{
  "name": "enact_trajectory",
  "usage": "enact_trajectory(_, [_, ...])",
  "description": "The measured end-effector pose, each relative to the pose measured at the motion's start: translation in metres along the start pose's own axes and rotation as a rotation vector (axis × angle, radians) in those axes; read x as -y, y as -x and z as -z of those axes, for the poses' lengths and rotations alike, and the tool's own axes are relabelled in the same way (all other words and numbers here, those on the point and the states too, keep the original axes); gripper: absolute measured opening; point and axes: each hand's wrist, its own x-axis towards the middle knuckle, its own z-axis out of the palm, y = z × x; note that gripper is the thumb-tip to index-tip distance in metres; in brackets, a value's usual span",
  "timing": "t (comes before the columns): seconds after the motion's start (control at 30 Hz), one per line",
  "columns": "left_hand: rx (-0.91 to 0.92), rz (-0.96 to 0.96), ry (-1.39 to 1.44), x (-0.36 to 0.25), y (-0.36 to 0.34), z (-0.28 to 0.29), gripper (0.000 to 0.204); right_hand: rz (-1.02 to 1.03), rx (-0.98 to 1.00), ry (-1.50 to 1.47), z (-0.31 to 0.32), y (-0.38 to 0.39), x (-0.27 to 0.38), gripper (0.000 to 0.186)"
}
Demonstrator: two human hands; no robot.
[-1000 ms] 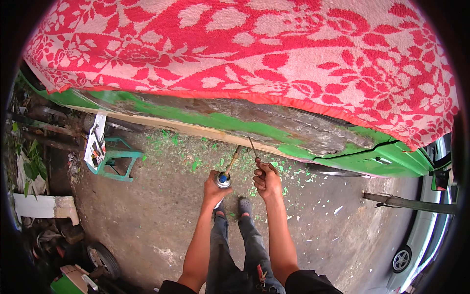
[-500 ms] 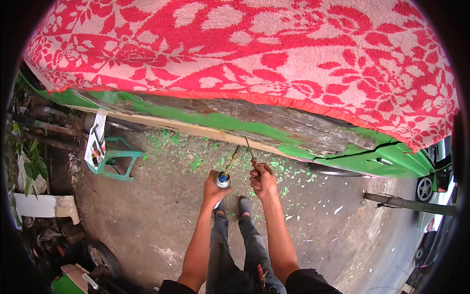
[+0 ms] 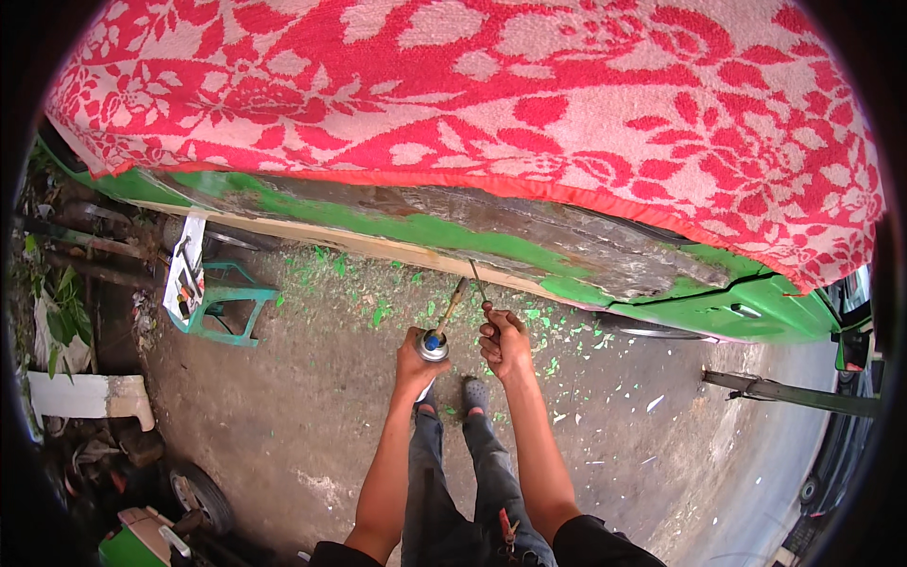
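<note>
My left hand (image 3: 410, 367) is wrapped round a gas torch, a canister with a blue knob (image 3: 432, 342) and a long brass-coloured nozzle (image 3: 453, 304) angled up and away. Closed around a thin dark metal rod tool (image 3: 477, 281), my right hand (image 3: 506, 344) sits just to the right. The rod's far end comes close to the lower edge of the green car side (image 3: 416, 233); whether it touches I cannot tell. Paint is stripped from part of that panel, leaving grey-brown bare patches (image 3: 605, 255). No flame is visible at the nozzle.
A red and pink floral blanket (image 3: 378, 94) drapes over the car. Green paint flakes (image 3: 380, 313) litter the concrete floor. To the left stands a teal plastic stool (image 3: 231, 307) with tools on a white sheet (image 3: 189, 269). A loose wheel (image 3: 200, 498) and a post (image 3: 794, 393) flank my legs.
Both hands stay almost in place, and the rod in my right hand has shifted slightly upward. At the far right, a white car has passed out of view.
</note>
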Motion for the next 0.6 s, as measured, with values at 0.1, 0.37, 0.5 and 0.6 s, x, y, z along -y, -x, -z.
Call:
enact_trajectory(0.1, [-0.01,0.011,-0.026,-0.003,0.0,0.005,0.056,0.02,-0.065,-0.02,-0.004,0.002,-0.001,0.006])
enact_trajectory(0.37, [-0.018,0.041,-0.066,-0.006,0.004,0.014,0.057,0.017,-0.008,-0.039,-0.003,-0.005,-0.004,0.009])
enact_trajectory(0.5, [-0.027,0.034,-0.014,0.01,0.002,0.019,0.056,-0.008,0.0,-0.053,-0.013,0.005,-0.007,0.005])
enact_trajectory(0.6, [-0.004,0.061,-0.033,0.003,0.0,0.013,0.056,0.012,-0.014,-0.053,-0.006,-0.007,-0.01,0.005])
